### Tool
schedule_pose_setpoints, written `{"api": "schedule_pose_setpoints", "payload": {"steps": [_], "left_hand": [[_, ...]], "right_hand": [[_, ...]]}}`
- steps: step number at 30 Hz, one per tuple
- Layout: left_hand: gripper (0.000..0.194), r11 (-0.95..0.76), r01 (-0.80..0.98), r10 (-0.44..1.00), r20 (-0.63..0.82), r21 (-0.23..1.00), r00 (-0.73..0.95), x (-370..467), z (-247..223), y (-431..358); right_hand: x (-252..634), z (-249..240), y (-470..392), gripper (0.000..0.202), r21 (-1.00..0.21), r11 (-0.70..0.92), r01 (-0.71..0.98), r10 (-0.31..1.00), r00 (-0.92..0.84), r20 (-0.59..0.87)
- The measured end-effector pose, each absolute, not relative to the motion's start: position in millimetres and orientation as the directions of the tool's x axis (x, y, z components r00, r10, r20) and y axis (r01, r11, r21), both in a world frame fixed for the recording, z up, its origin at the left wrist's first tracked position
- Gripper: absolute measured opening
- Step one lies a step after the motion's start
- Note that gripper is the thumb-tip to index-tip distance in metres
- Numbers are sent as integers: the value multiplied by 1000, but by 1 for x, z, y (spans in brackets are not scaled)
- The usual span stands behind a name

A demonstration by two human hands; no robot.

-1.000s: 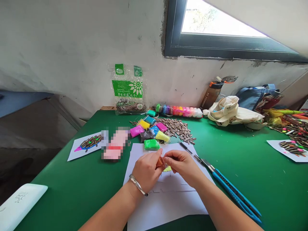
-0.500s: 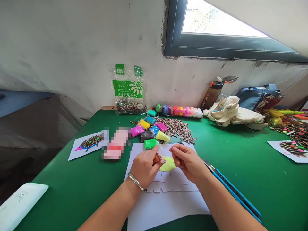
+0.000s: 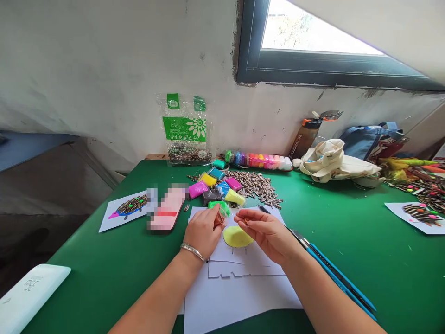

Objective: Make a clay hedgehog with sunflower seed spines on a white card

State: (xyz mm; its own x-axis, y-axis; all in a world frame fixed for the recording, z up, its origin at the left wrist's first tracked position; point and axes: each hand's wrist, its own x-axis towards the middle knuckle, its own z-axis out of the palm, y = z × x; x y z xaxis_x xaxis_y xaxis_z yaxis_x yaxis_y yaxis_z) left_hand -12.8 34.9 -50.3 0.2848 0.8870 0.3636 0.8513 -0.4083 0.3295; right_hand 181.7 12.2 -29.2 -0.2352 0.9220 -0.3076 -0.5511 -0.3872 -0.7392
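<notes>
My left hand (image 3: 201, 232), with a silver bangle at the wrist, is closed on a brownish clay packet (image 3: 220, 219) in clear wrap, mostly hidden by the fingers. Just to its right, my right hand (image 3: 267, 232) pinches a small orange-brown bit of clay (image 3: 246, 221) between thumb and fingers. Both hands are above white paper sheets (image 3: 239, 292). A flat yellow clay oval (image 3: 236, 236), with short drawn legs under it, lies on the top sheet between the hands. Close behind my left hand sits a bright green clay packet (image 3: 218, 207), partly covered.
Coloured clay packets (image 3: 208, 180) and loose sunflower seeds (image 3: 255, 184) lie behind the paper. Blue-handled scissors (image 3: 340, 273) are right of it. A pink phone (image 3: 170, 208) and a hedgehog picture (image 3: 130, 206) lie left. A bottle (image 3: 306, 137) and cloth bag (image 3: 333, 162) stand at the back.
My left hand has shifted slightly left and up with the packet. My right hand has turned and moved slightly left, showing the orange-brown bit; more of the yellow oval shows.
</notes>
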Motion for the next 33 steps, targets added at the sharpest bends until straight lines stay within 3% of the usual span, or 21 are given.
{"api": "schedule_pose_setpoints", "payload": {"steps": [7, 14, 18, 25, 28, 33], "left_hand": [[44, -421, 836, 884, 365, 351, 292, -12, -49, 33], [32, -594, 695, 754, 583, 406, 304, -3, -34, 15], [29, -629, 620, 752, 569, 469, 332, 3, -31, 7], [26, -584, 588, 800, 519, 560, 301, 1, -32, 8], [25, -551, 573, 827, 488, 607, 279, 1, -31, 9], [24, -525, 554, 845, 474, 647, 248, 2, -33, 9]], "right_hand": [[180, -27, 12, 26, -787, -371, -493, 929, -182, -324], [178, -35, 15, 30, -846, -314, -431, 948, -98, -302], [176, -40, 14, 33, -833, -317, -453, 946, -94, -309], [176, -36, 15, 29, -688, -401, -605, 910, -174, -377], [176, -33, 15, 18, -680, -396, -618, 911, -169, -377], [176, -31, 13, 26, -686, -387, -617, 919, -199, -339]]}}
